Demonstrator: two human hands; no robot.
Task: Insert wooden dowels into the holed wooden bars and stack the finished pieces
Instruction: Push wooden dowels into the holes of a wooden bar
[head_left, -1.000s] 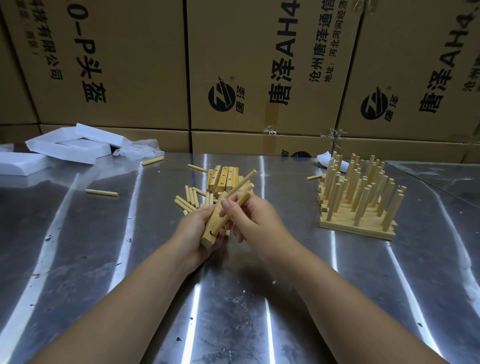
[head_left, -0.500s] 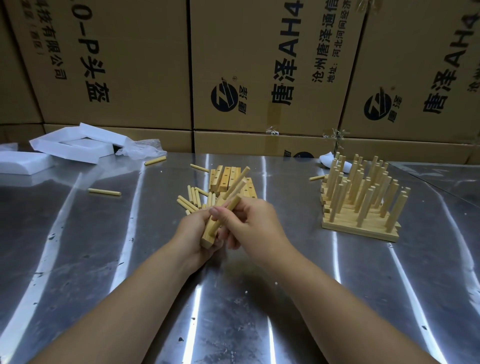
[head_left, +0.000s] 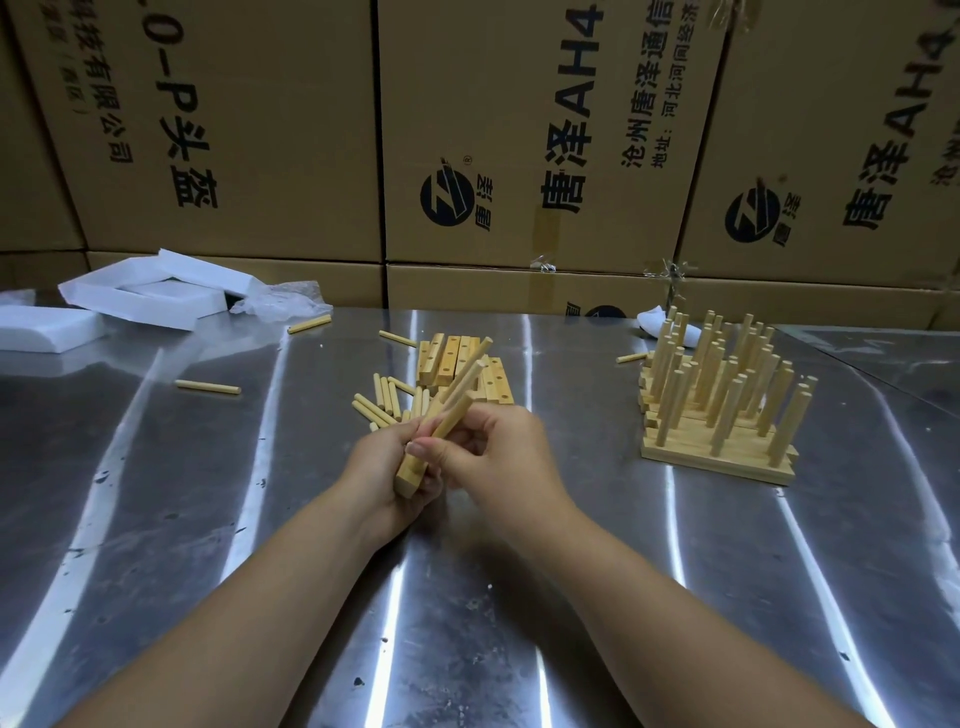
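My left hand (head_left: 384, 467) grips a holed wooden bar (head_left: 410, 470) at table centre, tilted with its near end toward me. Dowels (head_left: 470, 371) stick out of the bar, pointing up and away. My right hand (head_left: 493, 452) pinches one short dowel (head_left: 454, 415) against the bar. Behind my hands lie loose dowels (head_left: 382, 400) and a pile of holed bars (head_left: 457, 358). At the right stands the stack of finished pieces (head_left: 722, 405), dowels upright.
Stray dowels lie on the metal table: one at the left (head_left: 208, 386), one near the plastic wrap (head_left: 310, 323), one by the stack (head_left: 631, 357). White foam pieces (head_left: 140, 296) sit at the back left. Cardboard boxes (head_left: 519, 130) wall off the far edge.
My right hand has slid down the dowel and pushed it lower against the bar. Both hands stay at the same spot over the table.
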